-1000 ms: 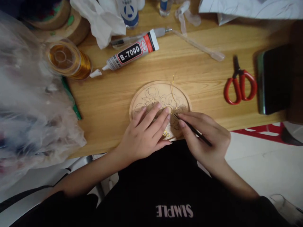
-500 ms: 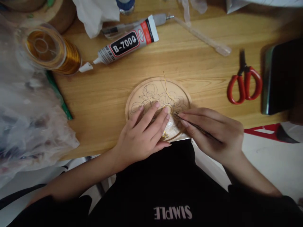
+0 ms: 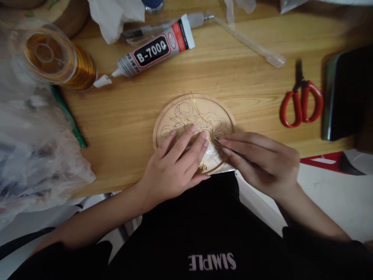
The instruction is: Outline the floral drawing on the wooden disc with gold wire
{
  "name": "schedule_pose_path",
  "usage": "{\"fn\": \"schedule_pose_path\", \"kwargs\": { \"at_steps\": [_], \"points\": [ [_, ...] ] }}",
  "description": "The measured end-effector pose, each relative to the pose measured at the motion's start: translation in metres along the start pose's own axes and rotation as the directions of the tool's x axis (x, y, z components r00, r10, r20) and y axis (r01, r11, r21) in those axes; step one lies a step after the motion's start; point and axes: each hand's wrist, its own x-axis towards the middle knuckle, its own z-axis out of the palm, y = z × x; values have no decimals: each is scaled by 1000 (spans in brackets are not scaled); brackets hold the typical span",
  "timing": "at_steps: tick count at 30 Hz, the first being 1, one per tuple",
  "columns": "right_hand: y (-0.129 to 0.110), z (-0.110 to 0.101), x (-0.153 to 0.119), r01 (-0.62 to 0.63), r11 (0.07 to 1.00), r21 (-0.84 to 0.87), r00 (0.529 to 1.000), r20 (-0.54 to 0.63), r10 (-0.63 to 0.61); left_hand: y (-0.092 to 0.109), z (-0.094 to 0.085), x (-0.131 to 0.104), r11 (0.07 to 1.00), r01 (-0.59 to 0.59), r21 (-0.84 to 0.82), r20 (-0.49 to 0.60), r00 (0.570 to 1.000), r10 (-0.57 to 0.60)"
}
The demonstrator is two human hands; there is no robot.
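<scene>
A round wooden board (image 3: 171, 111) with a drawn line pattern lies at the table's front edge. My left hand (image 3: 175, 165) rests on it with fingers spread, one fingertip on a ring of gold wire (image 3: 210, 135). From the ring, a thin wire end (image 3: 198, 111) runs up and left across the board. My right hand (image 3: 259, 159) pinches slim dark tweezers (image 3: 243, 156), whose tip is at the ring's right side. A small curled gold wire piece (image 3: 202, 166) sits beneath my left hand's fingers, near the board's lower edge.
Behind lie a glue tube (image 3: 154, 50), a spool of gold wire (image 3: 62, 58) and a plastic dropper (image 3: 250, 42). Red-handled scissors (image 3: 301, 101) and a dark phone-like object (image 3: 349, 93) are at right. Plastic bags (image 3: 40, 151) and a green stick (image 3: 70, 118) lie left.
The wire's free end has swung left over the board. Both hands hold nearly the same places, and the view has shifted slightly.
</scene>
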Motion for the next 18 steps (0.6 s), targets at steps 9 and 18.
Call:
{"fn": "schedule_pose_path", "kwargs": {
  "at_steps": [9, 18],
  "points": [
    [1, 0, -1, -58, 995, 84, 998, -7, 59, 2, 0, -4, 999, 31, -20, 37, 999, -31],
    [1, 1, -1, -40, 991, 128, 999, -13, 42, 5, 2, -7, 998, 58, -6, 55, 997, -58]
  ]
}}
